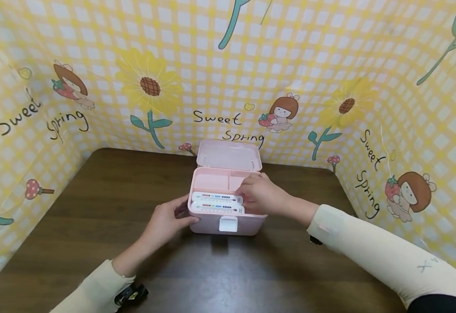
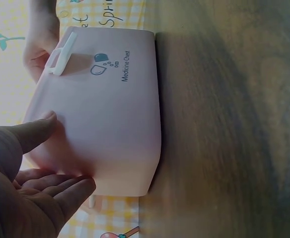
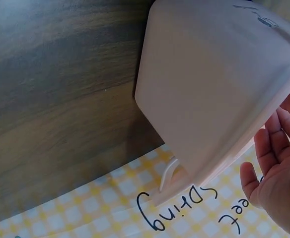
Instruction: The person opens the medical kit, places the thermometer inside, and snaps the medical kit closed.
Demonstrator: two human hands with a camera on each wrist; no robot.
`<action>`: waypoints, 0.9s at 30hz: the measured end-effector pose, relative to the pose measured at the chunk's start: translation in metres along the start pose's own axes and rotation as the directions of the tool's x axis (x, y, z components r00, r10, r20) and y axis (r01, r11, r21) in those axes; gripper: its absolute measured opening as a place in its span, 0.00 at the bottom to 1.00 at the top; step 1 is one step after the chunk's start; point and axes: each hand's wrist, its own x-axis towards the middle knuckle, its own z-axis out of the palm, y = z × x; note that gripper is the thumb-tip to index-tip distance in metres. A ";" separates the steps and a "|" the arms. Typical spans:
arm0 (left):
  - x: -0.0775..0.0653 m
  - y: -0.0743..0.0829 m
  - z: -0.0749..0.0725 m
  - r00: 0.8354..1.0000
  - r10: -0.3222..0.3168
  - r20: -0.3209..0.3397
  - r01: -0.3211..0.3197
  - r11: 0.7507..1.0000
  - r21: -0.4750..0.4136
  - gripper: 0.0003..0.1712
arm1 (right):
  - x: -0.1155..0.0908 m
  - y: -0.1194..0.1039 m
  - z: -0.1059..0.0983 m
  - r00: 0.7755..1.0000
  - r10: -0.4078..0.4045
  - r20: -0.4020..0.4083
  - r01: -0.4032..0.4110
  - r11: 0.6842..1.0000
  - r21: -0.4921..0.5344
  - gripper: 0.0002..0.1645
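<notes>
A pink medicine chest [image 1: 208, 224], lettered "Medicine Chest" on its front in the left wrist view, stands on the table with its lid [image 1: 229, 155] raised at the back. Inside, two white thermometer cases [image 1: 217, 198] with printed scales and coloured marks lie side by side in the front compartment. My left hand [image 1: 169, 217] holds the chest's front left corner, thumb on the front and fingers along the side. My right hand [image 1: 264, 194] reaches over the right rim, fingers bent down inside. The rim and hand hide its fingertips, so whether they hold anything cannot be seen.
The brown wooden table [image 1: 106, 200] extends around the chest. A yellow checked cloth [image 1: 228, 87] with flowers and lettering hangs along the back and sides. Dividers split the chest's rear part, and a white latch [image 1: 228, 224] sits at its front.
</notes>
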 end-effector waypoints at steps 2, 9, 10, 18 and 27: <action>0.000 0.000 0.000 1.000 -0.002 0.003 0.002 1.000 -0.003 0.47 | -0.001 -0.001 -0.001 1.000 0.013 -0.009 -0.013 1.000 -0.003 0.16; 0.001 0.001 -0.003 0.999 -0.010 0.034 0.011 1.000 -0.020 0.47 | -0.010 -0.001 0.001 0.995 0.070 -0.069 -0.067 0.997 0.050 0.13; 0.001 0.001 -0.004 0.999 -0.008 0.039 0.009 1.000 -0.018 0.47 | -0.011 -0.001 0.002 0.994 0.074 -0.079 -0.069 0.996 0.061 0.13; 0.005 0.004 -0.014 0.997 -0.014 0.079 0.013 1.000 0.016 0.48 | -0.021 0.008 0.002 0.984 0.106 -0.145 -0.092 0.991 0.102 0.12; 0.007 0.005 -0.023 0.995 -0.003 0.102 0.000 1.000 0.031 0.50 | -0.037 0.020 0.001 0.963 0.198 -0.183 -0.167 0.971 0.171 0.12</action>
